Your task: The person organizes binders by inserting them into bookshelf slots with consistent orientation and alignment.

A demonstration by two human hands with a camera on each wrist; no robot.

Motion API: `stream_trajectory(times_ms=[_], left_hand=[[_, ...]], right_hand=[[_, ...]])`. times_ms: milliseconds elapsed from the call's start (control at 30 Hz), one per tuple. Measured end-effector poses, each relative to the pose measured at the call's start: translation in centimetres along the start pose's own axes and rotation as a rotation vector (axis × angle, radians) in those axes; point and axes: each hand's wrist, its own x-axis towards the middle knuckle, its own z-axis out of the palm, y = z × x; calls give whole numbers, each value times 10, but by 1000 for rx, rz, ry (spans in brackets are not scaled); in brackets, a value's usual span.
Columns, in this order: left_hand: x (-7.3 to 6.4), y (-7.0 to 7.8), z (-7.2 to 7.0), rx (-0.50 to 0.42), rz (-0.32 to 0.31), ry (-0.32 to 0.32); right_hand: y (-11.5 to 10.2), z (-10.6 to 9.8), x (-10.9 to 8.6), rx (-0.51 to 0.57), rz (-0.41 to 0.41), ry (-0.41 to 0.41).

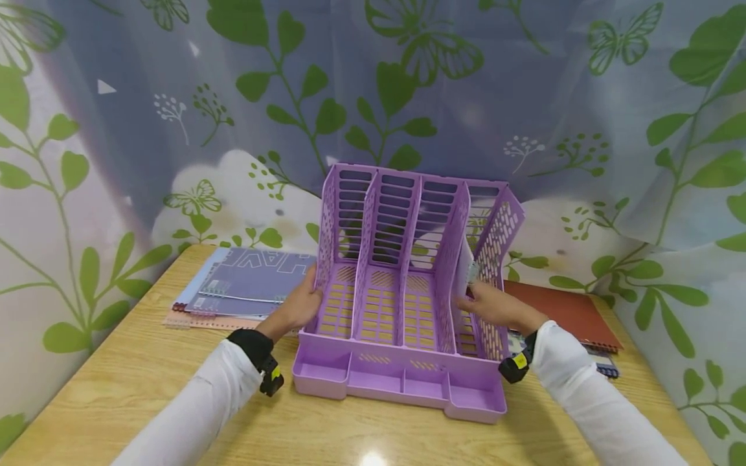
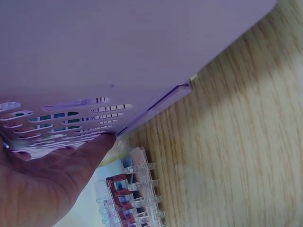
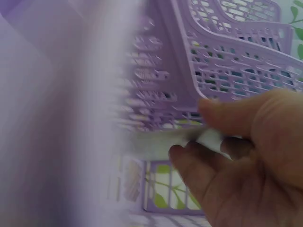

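Observation:
A purple plastic file organizer with upright dividers stands tilted back on the table. My left hand grips its left side wall, the palm against the slotted panel in the left wrist view. On the right, my right hand reaches into the rightmost compartment. It pinches a pale, thin notebook between thumb and fingers, up against the divider. In the right wrist view the pale edge of that notebook shows at the fingertips, beside the slotted panels.
Left of the organizer lies a pile of spiral notebooks. To its right are a brown-red notebook and others, partly hidden by the arm. A printed curtain hangs behind the wooden table.

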Motion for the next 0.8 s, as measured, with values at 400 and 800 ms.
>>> stream_trajectory(times_ms=[400, 800], left_hand=[[0, -1, 0, -30, -12, -2], [0, -3, 0, -62, -20, 2]], right_hand=[[-5, -6, -9, 1, 52, 5], [17, -41, -53, 111, -88, 92]])
